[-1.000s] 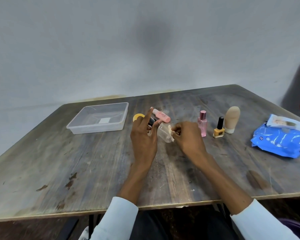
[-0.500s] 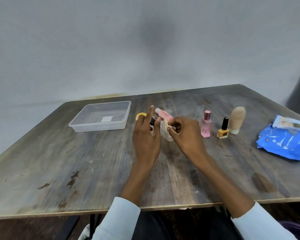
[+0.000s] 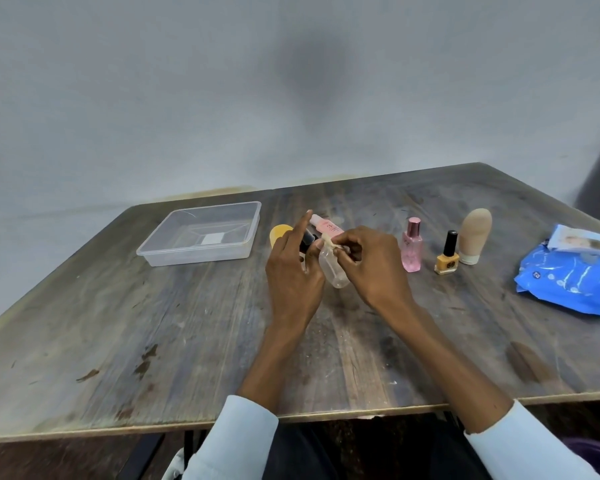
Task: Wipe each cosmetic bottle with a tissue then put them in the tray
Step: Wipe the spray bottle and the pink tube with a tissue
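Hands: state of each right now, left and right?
Left hand: holds the clear bottle, index finger raised.
Right hand: pinches a small tissue against the bottle's top.

I have 1 view only, from the camera on the person's head, so nothing is shared with a second view. It looks forward and down across the wooden table point(image 3: 153, 323) toward the plain wall point(image 3: 187, 98) behind it. The near table edge and both sleeves sit low in the picture. The left hand point(image 3: 291, 271) and right hand point(image 3: 374, 268) fall close to the middle, near the lens. The wide angle takes in the tray point(image 3: 201, 252) at far left and the blue packet point(image 3: 575, 282) at the right edge.
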